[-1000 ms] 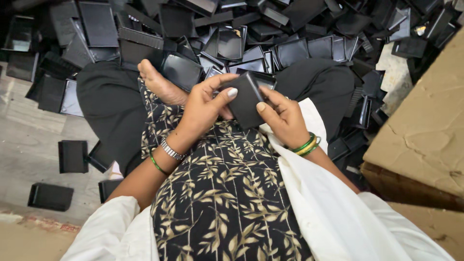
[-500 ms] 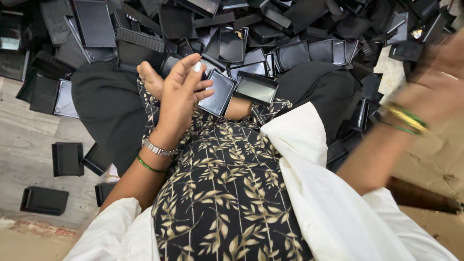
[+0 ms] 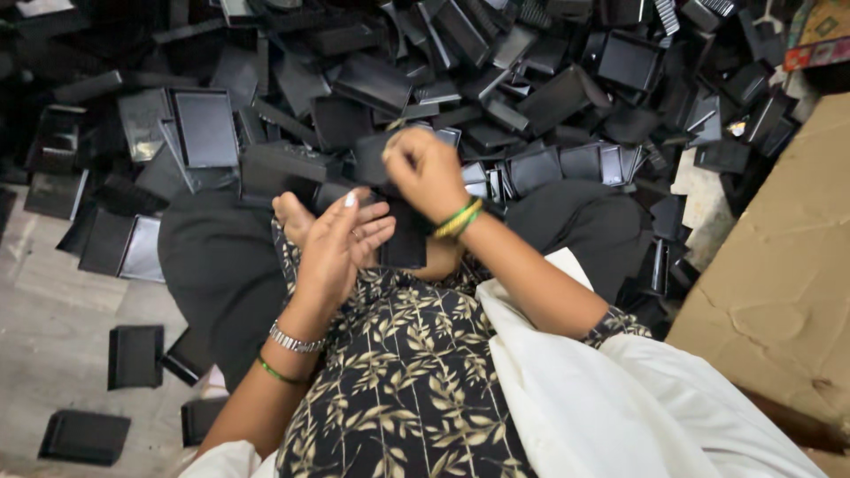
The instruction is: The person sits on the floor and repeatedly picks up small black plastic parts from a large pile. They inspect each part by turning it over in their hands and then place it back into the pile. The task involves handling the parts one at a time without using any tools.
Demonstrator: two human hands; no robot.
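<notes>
**Desk:** What fills your feed?

**Me:** Biggest thing first: a heap (image 3: 531, 80) of flat black boxes and lids, spread across the whole top of my view and down the left side. On the right, a slab of brown cardboard (image 3: 779, 265) runs along the edge. Below me, a lap in black cloth with a leaf-print top and a white drape (image 3: 567, 389) over the right side.

**Desk:** And on the floor?

**Me:** A pale floor (image 3: 53, 336) at lower left, with a few loose black boxes (image 3: 135, 356) lying apart from the heap.

**Desk:** Hands?

**Me:** I see the left hand (image 3: 341, 243) palm up over the lap, fingers spread a little and curled, thumb out. A black box (image 3: 405, 237) stands on edge just right of it, against the fingertips. I can't tell whether the fingers really grip it or only steady it.

**Desk:** The right?

**Me:** The right hand (image 3: 425, 168) is just above that box, at the near edge of the heap, fingers bunched together and pinched on a small dark piece (image 3: 376, 155). What exactly that piece is, I can't make out. A bare foot (image 3: 292, 217) pokes out just left of the left hand.

**Desk:** Smallest bits?

**Me:** Green and yellow bangles (image 3: 459, 219) on the right wrist; a metal watch band (image 3: 292, 341) and a green bangle (image 3: 279, 372) on the left.
</notes>
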